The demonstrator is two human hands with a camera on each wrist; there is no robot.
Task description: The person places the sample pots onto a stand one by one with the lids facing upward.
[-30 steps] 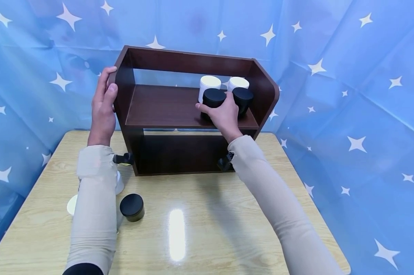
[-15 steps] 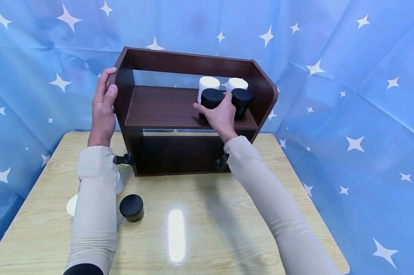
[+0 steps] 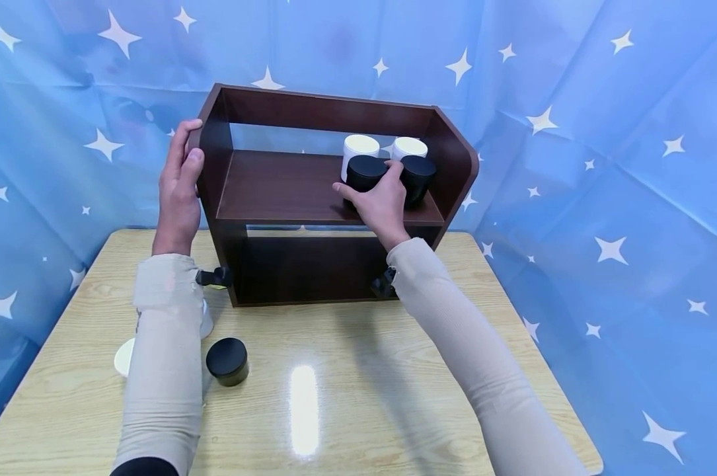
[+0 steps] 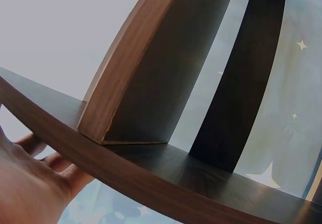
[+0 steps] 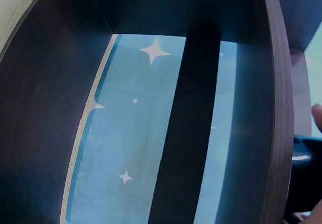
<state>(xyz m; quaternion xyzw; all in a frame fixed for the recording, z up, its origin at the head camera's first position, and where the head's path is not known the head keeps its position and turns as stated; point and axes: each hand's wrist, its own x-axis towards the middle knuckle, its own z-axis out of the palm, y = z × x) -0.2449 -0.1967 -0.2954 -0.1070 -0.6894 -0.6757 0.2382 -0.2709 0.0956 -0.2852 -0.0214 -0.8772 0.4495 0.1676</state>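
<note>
My left hand (image 3: 178, 188) grips the left side panel of a dark brown two-tier wooden shelf (image 3: 275, 185), thumb in front and fingers round the outer edge. In the left wrist view, part of that hand (image 4: 37, 183) shows against the panel's edge. On the upper tier, at the right, my right hand (image 3: 384, 201) holds a black lidded jar (image 3: 366, 170) between thumb and fingers. A second black jar (image 3: 417, 177) stands just right of it. Behind them are two white jars, one on the left (image 3: 360, 144) and one on the right (image 3: 410, 147).
A low black jar (image 3: 227, 361) stands on the light wooden table (image 3: 358, 396) before the shelf. Two white objects, one farther back (image 3: 206, 320) and one nearer (image 3: 123, 357), are partly hidden by my left forearm. A blue star-patterned curtain (image 3: 572, 198) surrounds the table.
My right wrist and forearm have shifted slightly left. The held black jar keeps about the same place on the shelf, and my left hand stays on the side panel.
</note>
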